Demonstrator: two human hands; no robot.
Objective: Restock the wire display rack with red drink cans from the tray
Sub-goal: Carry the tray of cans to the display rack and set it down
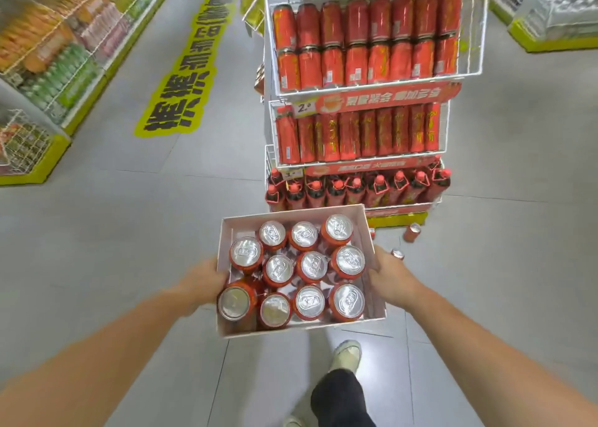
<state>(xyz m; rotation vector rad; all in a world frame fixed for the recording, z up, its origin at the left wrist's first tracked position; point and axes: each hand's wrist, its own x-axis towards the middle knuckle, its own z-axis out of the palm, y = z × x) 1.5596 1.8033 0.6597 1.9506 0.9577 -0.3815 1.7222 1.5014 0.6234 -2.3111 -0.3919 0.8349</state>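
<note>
Carrying tray [372, 232] of upright cans [312, 266] level between both hands: left hand [202, 284] clasped at 9 o'clock wall, right hand [390, 277] at 3 o'clock. Rack [482, 38] dead ahead at 12 o'clock, near, equidistant from both; stray cans [411, 232] on floor [129, 232] at 2 o'clock.

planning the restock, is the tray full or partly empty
Nearly full: the tray holds eleven upright cans, with one gap at its far-left corner.
</note>
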